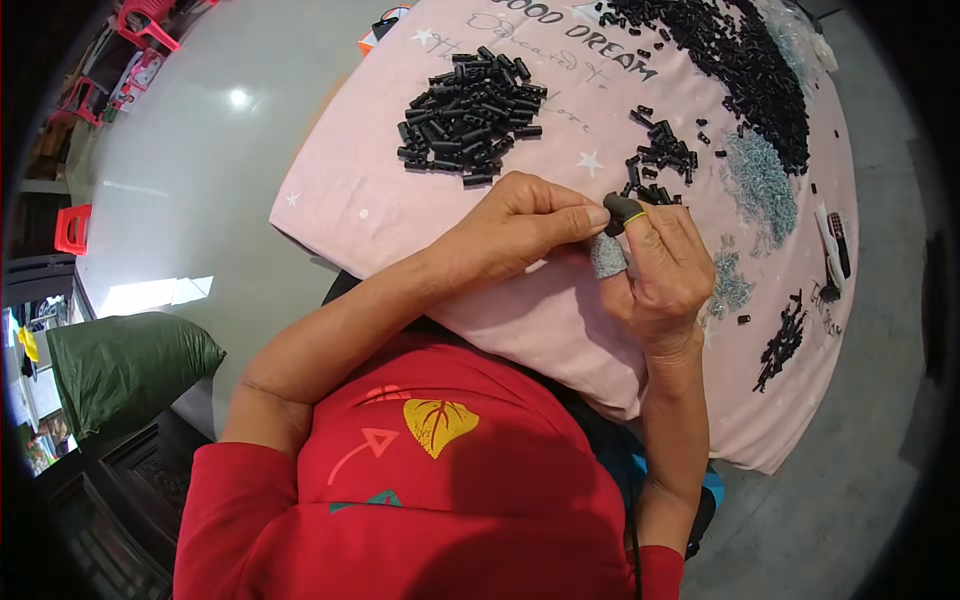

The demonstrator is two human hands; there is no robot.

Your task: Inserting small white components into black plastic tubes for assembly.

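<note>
Black tube piece (622, 208) pinched by both hands over pink cloth (380, 200), grey floor (200, 180).

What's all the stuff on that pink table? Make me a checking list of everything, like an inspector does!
Surface: table under a pink cloth with white stars.
Job's things: a small black tube pinched between both hands; a heap of black tubes on the left, a small cluster by the fingers, a big dark pile at the far edge.
Clutter: grey metal bits in patches; a dark strip of small parts on the right.
Grippers: left hand and right hand meet on the tube; a grey finger cover sits on one finger.
Cables: nothing seen.
Surroundings: grey floor, dark green sack, red stools.
</note>
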